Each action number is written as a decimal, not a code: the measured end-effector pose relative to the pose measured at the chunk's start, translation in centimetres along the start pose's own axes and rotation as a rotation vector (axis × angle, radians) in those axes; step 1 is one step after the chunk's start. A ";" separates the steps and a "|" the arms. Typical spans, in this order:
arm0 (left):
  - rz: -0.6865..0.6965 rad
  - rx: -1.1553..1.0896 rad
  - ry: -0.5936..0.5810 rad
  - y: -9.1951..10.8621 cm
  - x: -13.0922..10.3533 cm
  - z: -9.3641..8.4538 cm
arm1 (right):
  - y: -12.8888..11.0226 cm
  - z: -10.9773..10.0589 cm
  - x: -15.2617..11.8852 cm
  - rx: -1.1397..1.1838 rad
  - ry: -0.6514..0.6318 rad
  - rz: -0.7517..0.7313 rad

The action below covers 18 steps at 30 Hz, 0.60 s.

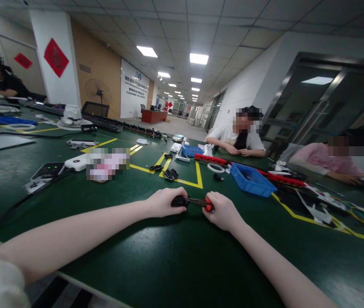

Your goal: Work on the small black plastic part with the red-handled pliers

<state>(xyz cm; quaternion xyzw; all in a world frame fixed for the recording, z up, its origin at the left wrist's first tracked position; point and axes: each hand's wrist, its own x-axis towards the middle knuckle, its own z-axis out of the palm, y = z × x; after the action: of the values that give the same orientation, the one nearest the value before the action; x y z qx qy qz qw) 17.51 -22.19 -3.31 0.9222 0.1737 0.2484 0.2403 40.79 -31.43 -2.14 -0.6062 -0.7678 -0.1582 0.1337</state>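
Observation:
Near the middle of the green table, my left hand (164, 202) is closed on a small black part (179, 200), whose exact kind I cannot make out. My right hand (223, 210) grips a pair of red-handled pliers (197, 201); the fingers cover most of the handles. The dark metal jaws point left and meet the edge of the black part. Just beyond my hands lies a small pile of black parts (170, 174), with a few more black pieces (156, 167) to its left.
A blue bin (252, 179) stands to the right, a smaller blue tray (192, 150) farther back. Yellow tape (199, 174) marks the green table (156, 256). On the left are a phone (108, 164) and a white power strip (77, 161) with cables. Co-workers sit across and at both sides.

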 end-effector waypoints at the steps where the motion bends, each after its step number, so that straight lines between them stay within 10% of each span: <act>1: -0.001 0.009 0.003 0.0 0.0 0.0 | 0.0 0.0 0.0 0.002 0.001 -0.002; 18: 0.008 0.037 -0.017 0.2 -0.1 -0.2 | 0.1 0.0 -0.1 -0.064 0.039 -0.043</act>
<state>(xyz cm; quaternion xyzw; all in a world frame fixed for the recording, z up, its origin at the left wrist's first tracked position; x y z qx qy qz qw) 17.38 -22.39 -3.10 0.9292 0.1725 0.2382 0.2238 40.87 -31.48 -2.16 -0.5903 -0.7725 -0.1974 0.1256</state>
